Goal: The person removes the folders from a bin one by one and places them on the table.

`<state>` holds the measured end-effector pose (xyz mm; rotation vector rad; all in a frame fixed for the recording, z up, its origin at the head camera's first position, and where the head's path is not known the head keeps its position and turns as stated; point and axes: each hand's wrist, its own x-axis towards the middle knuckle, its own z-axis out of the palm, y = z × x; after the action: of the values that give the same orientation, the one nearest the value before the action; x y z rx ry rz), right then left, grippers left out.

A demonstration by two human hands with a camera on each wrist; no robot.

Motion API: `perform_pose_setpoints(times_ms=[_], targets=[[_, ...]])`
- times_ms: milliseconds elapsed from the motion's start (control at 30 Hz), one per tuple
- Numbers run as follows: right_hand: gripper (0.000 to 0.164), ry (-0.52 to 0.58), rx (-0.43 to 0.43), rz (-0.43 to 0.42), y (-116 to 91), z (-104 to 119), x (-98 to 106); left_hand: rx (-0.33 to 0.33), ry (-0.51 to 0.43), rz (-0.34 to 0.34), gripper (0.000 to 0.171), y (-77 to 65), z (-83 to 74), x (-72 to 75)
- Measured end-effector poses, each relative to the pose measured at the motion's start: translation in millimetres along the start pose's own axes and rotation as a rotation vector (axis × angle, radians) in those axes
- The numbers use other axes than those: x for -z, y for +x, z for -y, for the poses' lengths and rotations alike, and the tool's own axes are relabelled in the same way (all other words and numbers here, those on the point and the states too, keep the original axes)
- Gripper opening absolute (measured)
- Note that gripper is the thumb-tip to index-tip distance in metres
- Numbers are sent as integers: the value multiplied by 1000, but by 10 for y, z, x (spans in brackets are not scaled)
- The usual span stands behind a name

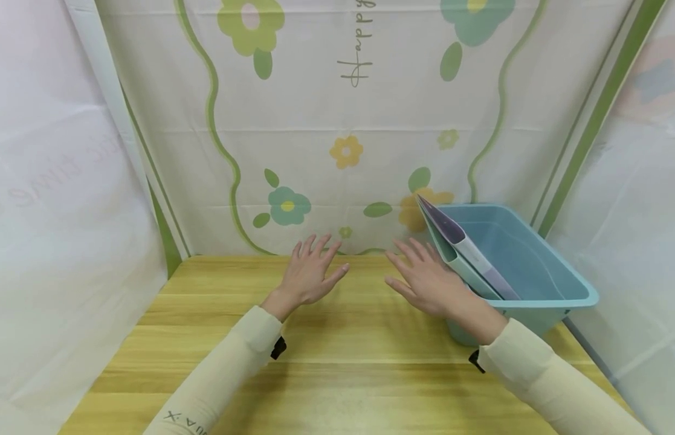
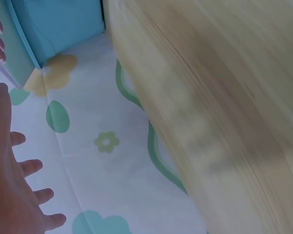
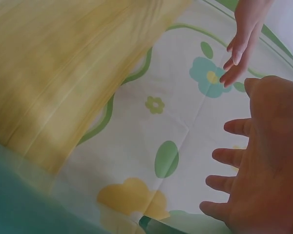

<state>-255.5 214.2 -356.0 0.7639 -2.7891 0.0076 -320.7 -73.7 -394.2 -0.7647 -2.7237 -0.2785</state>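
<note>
Both hands hover over the wooden table with fingers spread and nothing held. The left hand [image 1: 309,275] is left of the middle, near the table's far edge. Across from it, the right hand [image 1: 428,279] is close to a blue plastic bin [image 1: 533,257], its wrist in front of the bin's near left corner. Two binders lean together inside the bin, their tops sticking out past its left rim: a purple one [image 1: 451,225] and a pale green one [image 1: 448,251]. In the left wrist view, the left hand's [image 2: 12,175] fingers are apart; the right wrist view shows the right hand [image 3: 271,161] likewise spread.
The wooden tabletop [image 1: 337,386] spreads under both arms. A white cloth [image 1: 348,109] printed with flowers hangs behind the table, and more white cloth [image 1: 54,211] hangs at the sides. The bin stands at the table's right side.
</note>
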Motion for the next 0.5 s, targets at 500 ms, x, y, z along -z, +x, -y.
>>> perform_pose_setpoints(times_ms=[500], targets=[[65, -20, 35, -19, -131, 39, 34, -1, -53, -26, 70, 24, -79, 28]])
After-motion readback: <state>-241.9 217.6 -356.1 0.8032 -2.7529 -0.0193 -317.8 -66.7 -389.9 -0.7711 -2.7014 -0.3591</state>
